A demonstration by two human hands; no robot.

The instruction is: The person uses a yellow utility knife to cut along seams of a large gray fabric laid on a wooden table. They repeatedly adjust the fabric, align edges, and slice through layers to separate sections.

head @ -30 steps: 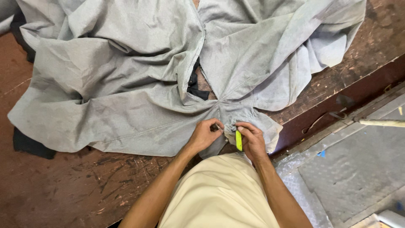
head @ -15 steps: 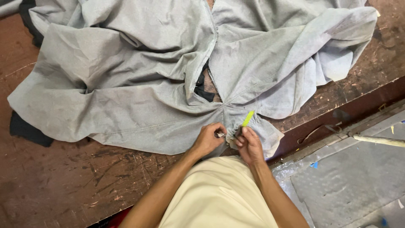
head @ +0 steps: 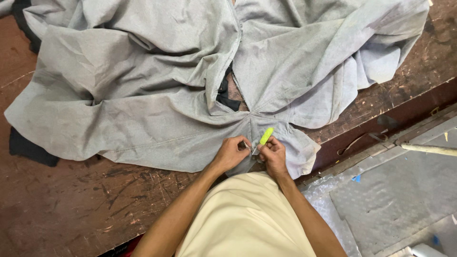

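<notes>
While pinched: yellow-green tool (head: 265,136), grey garment (head: 143,95).

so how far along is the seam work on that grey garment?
Done: grey garment lies spread on the worn wooden table. In hand: left hand pinches the fabric at the near edge, right hand holds a small yellow-green tool against it. Left: can't tell; no finished stitching or cuts are visible.

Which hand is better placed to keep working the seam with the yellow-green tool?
Right. The right hand already grips the small yellow-green plastic tool, tip down at the seam of the grey woven garment. The left hand pinches the cloth beside it.
</notes>
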